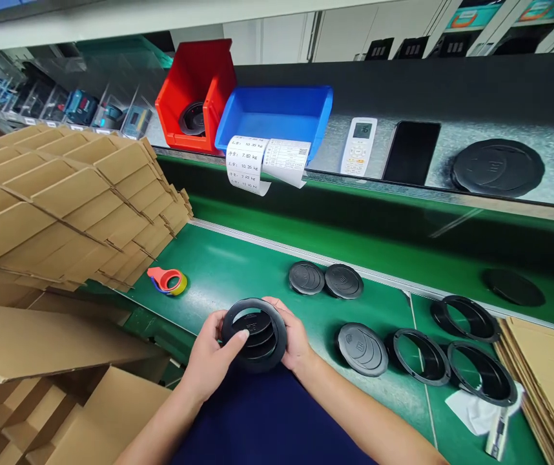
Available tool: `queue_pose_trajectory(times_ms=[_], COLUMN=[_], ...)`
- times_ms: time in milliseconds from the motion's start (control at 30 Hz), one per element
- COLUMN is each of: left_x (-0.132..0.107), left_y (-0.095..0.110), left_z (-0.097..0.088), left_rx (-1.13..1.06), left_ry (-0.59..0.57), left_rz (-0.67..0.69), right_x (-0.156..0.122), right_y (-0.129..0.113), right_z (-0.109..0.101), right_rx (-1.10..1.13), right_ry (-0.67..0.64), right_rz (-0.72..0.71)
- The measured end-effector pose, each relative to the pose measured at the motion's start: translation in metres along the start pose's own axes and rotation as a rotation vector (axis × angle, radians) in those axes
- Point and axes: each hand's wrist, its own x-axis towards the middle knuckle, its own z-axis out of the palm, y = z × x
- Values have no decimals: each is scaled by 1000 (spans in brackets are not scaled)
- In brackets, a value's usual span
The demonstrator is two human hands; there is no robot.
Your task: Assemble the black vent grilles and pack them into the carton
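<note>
Both my hands hold a black round plastic part [254,333], a ring with a disc set inside it, just above the near edge of the green bench [238,258]. My left hand [212,352] grips its left rim with the thumb pressed on the front. My right hand [295,336] wraps the right rim from behind. On the bench beyond lie two black discs [307,278] [343,281] side by side, and a third disc [362,349] to the right. Three black rings [422,355] [465,318] [483,373] lie further right.
Stacked cardboard dividers [64,200] and open cartons [88,400] fill the left. A tape dispenser [166,281] lies near them. Red bin [194,93], blue bin [274,116] with paper labels, a remote [358,145], a dark phone [411,152] and a large black disc [497,166] sit on the rear ledge. Flat cardboard [548,381] lies right.
</note>
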Motion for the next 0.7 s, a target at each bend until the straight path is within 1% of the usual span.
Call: queue_pose_trajectory(times_ms=[100, 200, 233, 333, 400, 467, 533, 633, 700], left_x=[-4, -11, -15, -31, -43, -53, -61, -73, -81], left_y=[-2, -7, -9, -16, -22, -28, -34, -44, -51], left_z=[8, 16, 18, 23, 22, 16, 6, -15, -34], left_rx=[56, 94, 114, 226, 281, 264, 229, 205, 196], left_ry=[18, 65, 102, 263, 319, 334, 369, 428, 446], left_rz=[4, -8, -7, 9, -6, -35, -46, -39, -37], right_x=[-1, -2, -2, -3, -2, -3, -7, -17, -21], right_y=[0, 0, 0, 5, 12, 24, 36, 55, 69], right_z=[-7, -14, -16, -17, -11, 1, 17, 42, 55], right_rx=[-10, -19, -33, -110, -168, -223, -280, -364, -437], right_ry=[-7, -51, -65, -87, -104, -144, -221, -358, -431], right_rz=[-4, 54, 73, 127, 164, 185, 198, 247, 287])
